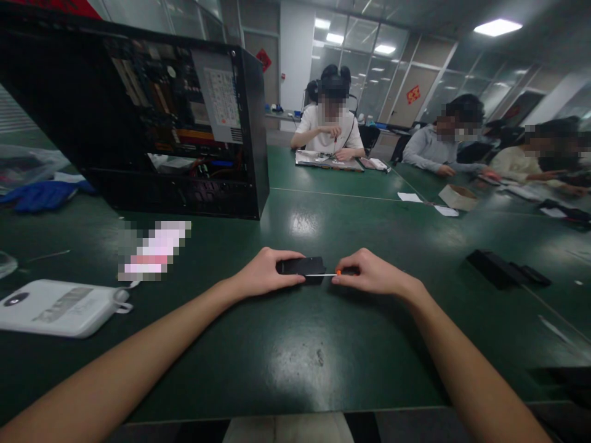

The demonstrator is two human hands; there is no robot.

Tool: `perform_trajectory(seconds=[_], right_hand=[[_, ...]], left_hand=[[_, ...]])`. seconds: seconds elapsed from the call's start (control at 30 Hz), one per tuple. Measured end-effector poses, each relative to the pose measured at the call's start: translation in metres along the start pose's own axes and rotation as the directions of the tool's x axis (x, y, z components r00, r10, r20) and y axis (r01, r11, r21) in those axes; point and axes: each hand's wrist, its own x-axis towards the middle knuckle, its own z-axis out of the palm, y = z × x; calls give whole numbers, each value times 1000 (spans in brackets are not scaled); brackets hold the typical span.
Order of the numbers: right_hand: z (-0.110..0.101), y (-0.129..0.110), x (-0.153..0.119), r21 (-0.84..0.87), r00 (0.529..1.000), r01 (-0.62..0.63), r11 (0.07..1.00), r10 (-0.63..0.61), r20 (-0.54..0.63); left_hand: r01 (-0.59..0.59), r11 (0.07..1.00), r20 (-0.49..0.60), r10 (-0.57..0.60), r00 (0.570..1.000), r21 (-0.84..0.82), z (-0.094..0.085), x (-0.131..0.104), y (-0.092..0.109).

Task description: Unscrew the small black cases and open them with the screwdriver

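My left hand (272,271) grips a small flat black rectangular device (314,266) on the green table, thumb on the near edge and fingers along the far edge. In my right hand (369,271) is a screwdriver (339,273) with an orange part at its handle, pinched between thumb and fingers. Its thin metal shaft points left and lies across the near side of the black device. The tip is close to my left thumb; whether it touches the device I cannot tell.
An opened black computer case (252,135) stands at the back left. Left of me lie a white power bank (69,311), a blurred-out pink-screened item (159,249) and a blue glove (41,195). A black object (496,267) is at right. Across the table (295,357) several people work.
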Motion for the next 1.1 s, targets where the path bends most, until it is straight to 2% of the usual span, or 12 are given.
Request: perform_trajectory(seconds=[0.2,0.47,0.57,0.77,0.83,1.0,1.1], right_hand=[[-3,-3,-2,-65,999,21,998,-23,-24],[17,-11,6,-144,987,107,984,-123,-107],[26,-7,11,-163,977,111,980,-137,-163],[34,9,16,-80,970,145,986,-158,-186],[32,12,16,-81,969,158,984,-170,-179],[26,7,11,-200,969,140,970,-175,-172],[25,0,9,-280,962,161,946,-214,-170]], left_hand=[[41,999,-71,-39,997,25,10,-1,3],[52,999,-85,-53,995,-16,12,-1,3],[56,998,-93,-59,994,-36,13,-1,2],[14,999,-118,-19,993,-43,16,-1,-2],[2,999,-93,-6,996,-39,12,-1,-3],[-16,1000,87,18,996,-23,-5,0,-5],[-32,999,79,32,996,-2,-5,-1,-4]])
